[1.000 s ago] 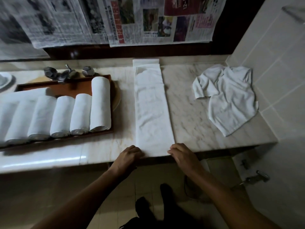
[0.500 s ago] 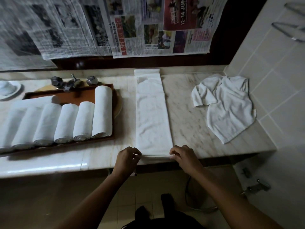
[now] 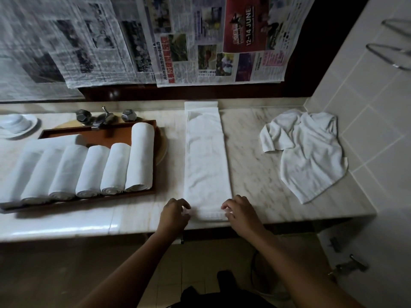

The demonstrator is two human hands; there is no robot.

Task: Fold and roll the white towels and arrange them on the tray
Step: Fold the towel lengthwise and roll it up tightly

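A white towel folded into a long narrow strip lies on the marble counter, running from the back wall to the front edge. Its near end is turned over into a small roll. My left hand pinches the roll's left end with curled fingers. At the right end, my right hand grips it the same way. A brown tray to the left holds several rolled white towels side by side. Another white towel lies crumpled at the right of the counter.
A metal tap with two knobs stands behind the tray, and a white dish sits at far left. Newspaper sheets hang on the back wall. A tiled wall bounds the counter on the right.
The flat near end of the strip has been turned over into a small roll, and both hands have moved forward onto the counter with it. The camera has tilted up slightly.
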